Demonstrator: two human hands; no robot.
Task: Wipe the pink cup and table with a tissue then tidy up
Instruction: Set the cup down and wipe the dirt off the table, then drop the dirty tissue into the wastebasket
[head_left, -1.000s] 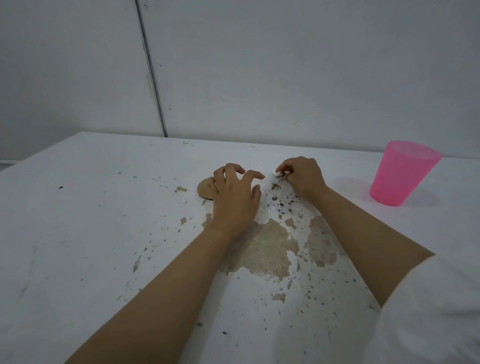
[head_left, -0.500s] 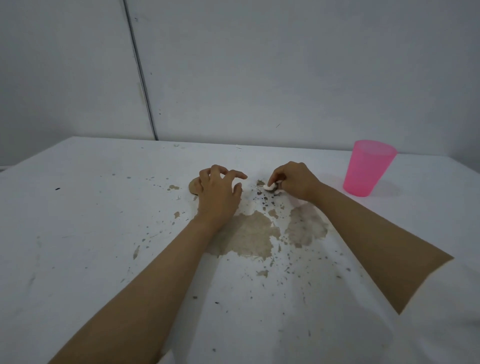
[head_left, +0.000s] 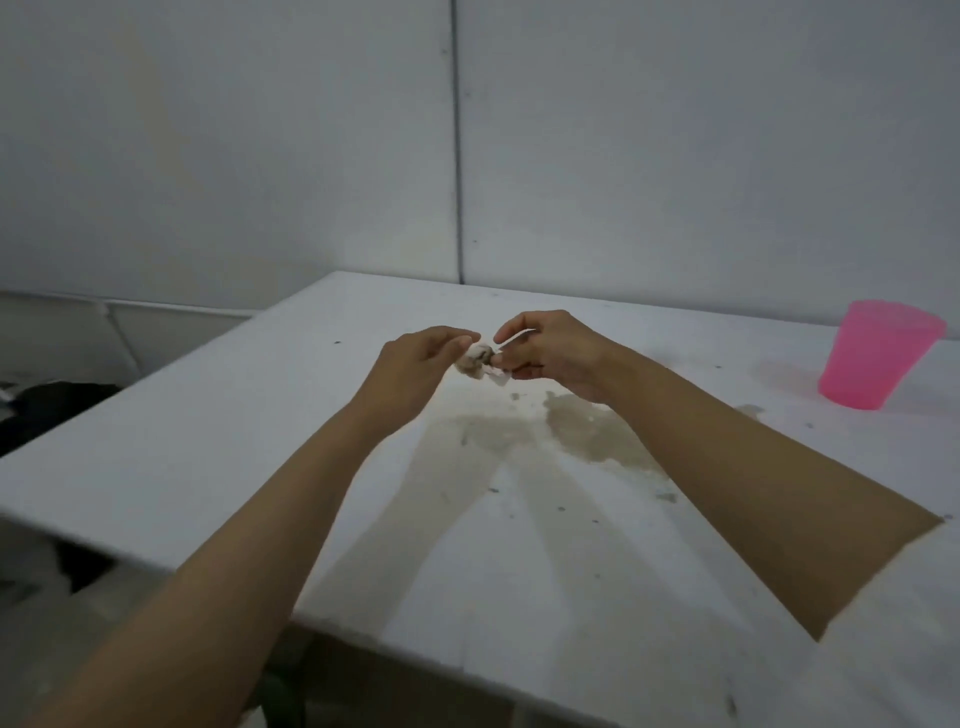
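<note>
A: White tabletop (head_left: 171, 447) is taking up most of the view. What is the left hand (head_left: 415, 364) doing above it?

B: It is hovering over the surface, fingertips curling onto a crumpled tissue (head_left: 475, 361) (soiled brown, and somewhat blurred).

A: And the right hand (head_left: 550, 353)?

B: It is pinching the same wad from the other side, thumb and fingers clamping on it, so the tissue is hanging between both hands.

A: Below them?

B: A brown stain (head_left: 582, 436) is lying across the tabletop.

A: The pink cup (head_left: 878, 353)?

B: It is standing upright at the far right, well apart from the hands.
</note>
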